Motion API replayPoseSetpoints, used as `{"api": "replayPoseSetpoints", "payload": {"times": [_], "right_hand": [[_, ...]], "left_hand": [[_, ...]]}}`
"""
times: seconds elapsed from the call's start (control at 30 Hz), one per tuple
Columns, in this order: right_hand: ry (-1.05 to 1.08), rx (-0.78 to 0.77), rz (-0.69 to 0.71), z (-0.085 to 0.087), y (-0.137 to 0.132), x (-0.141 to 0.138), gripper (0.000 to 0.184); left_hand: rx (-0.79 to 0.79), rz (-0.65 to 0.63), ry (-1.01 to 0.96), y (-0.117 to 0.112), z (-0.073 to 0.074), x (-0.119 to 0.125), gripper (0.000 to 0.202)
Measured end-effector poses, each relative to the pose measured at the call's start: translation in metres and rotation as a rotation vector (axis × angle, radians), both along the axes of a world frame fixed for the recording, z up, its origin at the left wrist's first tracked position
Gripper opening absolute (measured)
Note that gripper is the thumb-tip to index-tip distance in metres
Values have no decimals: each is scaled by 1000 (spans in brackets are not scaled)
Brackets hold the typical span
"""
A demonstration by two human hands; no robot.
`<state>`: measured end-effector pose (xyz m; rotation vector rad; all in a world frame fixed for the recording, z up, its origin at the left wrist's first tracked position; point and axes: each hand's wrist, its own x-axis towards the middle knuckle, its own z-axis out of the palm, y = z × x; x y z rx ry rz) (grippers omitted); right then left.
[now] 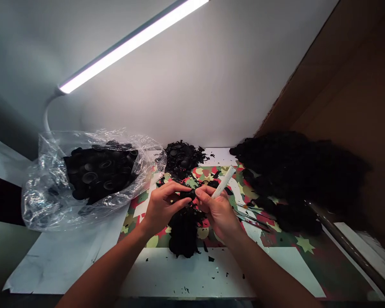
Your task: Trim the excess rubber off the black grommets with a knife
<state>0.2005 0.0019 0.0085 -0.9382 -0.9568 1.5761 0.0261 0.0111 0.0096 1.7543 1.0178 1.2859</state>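
My left hand [162,206] pinches a small black rubber part [186,195] at the centre of the view, fingers curled round it. Against that same part, my right hand [217,210] is closed on a white-handled tool [223,181] that points up and to the right. Directly below both hands lies a heap of black trimmings [183,231] on a camouflage-patterned mat [285,248]. The two hands nearly touch at the fingertips.
A clear plastic bag [51,201] of round black rubber parts [98,173] sits at left. More black parts are piled at the back centre [181,158] and in a large dark mound at right [295,175]. Metal tweezers [252,218] lie beside my right hand. A lamp bar [131,42] glows overhead; a brown board [356,85] walls the right.
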Motion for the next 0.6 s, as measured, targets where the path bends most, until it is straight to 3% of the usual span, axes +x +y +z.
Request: {"api": "replayPoseSetpoints", "payload": {"times": [0.13,0.23,0.33,0.4,0.6], "right_hand": [[-49,3,42,-3,1,0,36],[-226,167,-101,-5,6,8,40],[-331,334,-284,-1,7,20,58],[-375,360,-280,3,5,25,64],[-442,425,-99,4,-5,24,19]], "left_hand": [[-33,40,-79,1,-3,1,8],[-110,50,-89,3,-5,-1,8],[-160,42,-57,4,-6,-3,10],[-155,34,-26,3,-6,-4,10],[-103,45,41,3,-3,-5,9]]}}
